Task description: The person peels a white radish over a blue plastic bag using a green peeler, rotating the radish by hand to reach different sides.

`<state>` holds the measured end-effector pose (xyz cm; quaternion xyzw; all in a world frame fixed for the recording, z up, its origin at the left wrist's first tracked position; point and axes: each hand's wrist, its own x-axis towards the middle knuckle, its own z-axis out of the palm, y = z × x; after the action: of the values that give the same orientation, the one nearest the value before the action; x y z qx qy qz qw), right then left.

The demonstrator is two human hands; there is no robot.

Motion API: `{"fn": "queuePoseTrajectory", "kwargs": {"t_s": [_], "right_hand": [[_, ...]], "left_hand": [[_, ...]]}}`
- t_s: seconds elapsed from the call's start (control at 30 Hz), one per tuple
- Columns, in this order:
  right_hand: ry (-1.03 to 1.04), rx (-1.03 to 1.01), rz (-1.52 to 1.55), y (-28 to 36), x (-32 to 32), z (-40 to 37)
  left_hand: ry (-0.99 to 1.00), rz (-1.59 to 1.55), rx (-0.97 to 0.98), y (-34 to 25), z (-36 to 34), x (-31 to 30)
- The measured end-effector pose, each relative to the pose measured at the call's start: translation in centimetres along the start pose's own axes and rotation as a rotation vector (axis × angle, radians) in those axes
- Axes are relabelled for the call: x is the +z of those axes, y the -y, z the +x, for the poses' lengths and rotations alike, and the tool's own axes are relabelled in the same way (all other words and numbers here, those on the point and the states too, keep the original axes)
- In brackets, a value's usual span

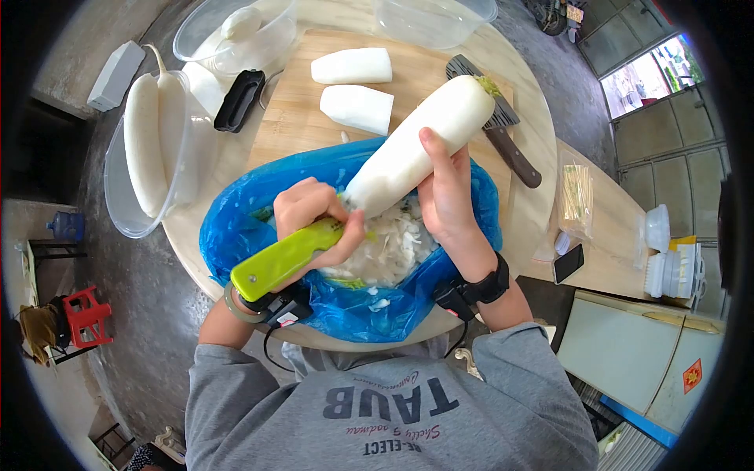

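Observation:
My left hand (314,216) is closed around a lime-green peeler (287,255). Its working end meets the lower tip of a white radish (420,145), and the fingers hide the blade. My right hand (452,188) grips that radish from the right side, thumb on top, tilting its leafy-stubbed end up and away to the right. Below both hands lies a blue plastic bag (259,177), spread wide, with pale peelings (393,247) heaped inside. Two cut radish pieces (357,108) rest on the wooden cutting board (287,118) beyond the bag.
A knife (510,149) lies at the board's right edge. Clear plastic tubs stand on the round table, the left tub (118,180) holding long radishes (145,145). A black tray (239,100) sits beside it. On a side table are skewers (577,196) and a phone (569,264).

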<state>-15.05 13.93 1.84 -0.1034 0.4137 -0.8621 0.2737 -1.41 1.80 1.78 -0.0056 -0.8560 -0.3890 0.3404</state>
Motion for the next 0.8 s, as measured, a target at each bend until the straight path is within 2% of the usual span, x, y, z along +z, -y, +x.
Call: {"fn": "queuePoseTrajectory", "kwargs": {"t_s": [0.03, 0.13, 0.23, 0.33, 0.43, 0.53, 0.8], "right_hand": [[0.005, -0.001, -0.007, 0.0, 0.0, 0.0], [0.007, -0.014, -0.029, 0.0, 0.0, 0.0], [0.003, -0.026, -0.035, -0.1, 0.1, 0.0], [0.001, -0.029, -0.043, -0.1, 0.1, 0.0], [0.012, -0.019, -0.056, -0.1, -0.1, 0.1], [0.013, -0.022, -0.063, -0.1, -0.1, 0.1], [-0.007, -0.035, -0.053, -0.2, -0.1, 0.1]], "left_hand": [[0.026, 0.045, 0.039, 0.1, -0.2, -0.3], [-0.068, -0.039, 0.165, 0.2, 0.1, 0.1], [-0.094, -0.044, 0.141, -0.2, 0.6, 1.0], [-0.122, -0.081, 0.021, -0.3, 0.7, 1.8], [-0.006, 0.053, 0.15, 0.0, 0.4, 0.8], [-0.025, 0.019, 0.224, 0.3, 0.2, 0.3], [-0.119, -0.046, 0.078, -0.6, 0.8, 1.5]]}}
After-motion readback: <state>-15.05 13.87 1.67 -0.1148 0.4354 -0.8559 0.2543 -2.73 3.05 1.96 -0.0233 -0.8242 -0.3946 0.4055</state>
